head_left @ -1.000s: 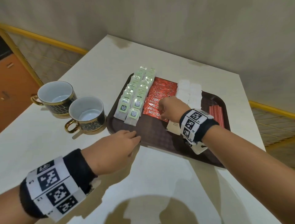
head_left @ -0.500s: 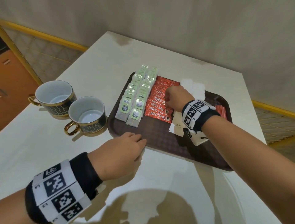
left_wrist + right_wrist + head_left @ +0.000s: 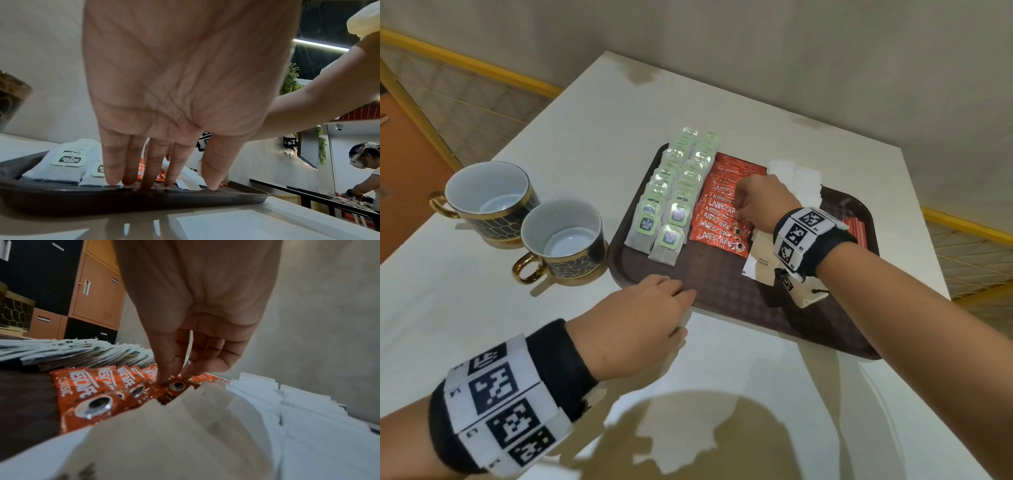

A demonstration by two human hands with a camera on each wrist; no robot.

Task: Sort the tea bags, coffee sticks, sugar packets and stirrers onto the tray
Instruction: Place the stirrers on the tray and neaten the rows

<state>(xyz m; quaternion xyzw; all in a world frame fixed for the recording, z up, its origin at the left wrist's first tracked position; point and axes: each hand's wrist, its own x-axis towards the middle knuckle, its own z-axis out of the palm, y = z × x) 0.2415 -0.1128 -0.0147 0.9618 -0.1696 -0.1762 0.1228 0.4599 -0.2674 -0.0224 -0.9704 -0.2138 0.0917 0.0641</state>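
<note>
A dark brown tray [image 3: 722,284] holds two rows of green-tagged tea bags [image 3: 674,192], a row of red coffee sticks [image 3: 719,219], white sugar packets [image 3: 798,178] and red stirrers [image 3: 854,226] at the right. My left hand [image 3: 681,298] rests on the tray's near edge, its straight fingertips [image 3: 166,181] touching the tray floor [image 3: 123,199]. My right hand [image 3: 743,209] is over the coffee row; its thumb and fingertips [image 3: 164,379] pinch the end of one coffee stick [image 3: 176,386] beside the sugar packets [image 3: 267,402]. My right wrist hides part of the sugar.
Two empty dark cups with gold handles [image 3: 489,202] [image 3: 565,236] stand left of the tray on the white table [image 3: 722,394]. A wall runs behind the table's far edge. Another person works at a distant table [image 3: 363,170].
My right hand has moved from the nearest coffee sticks further up the row. My left hand has stayed at the tray's near edge.
</note>
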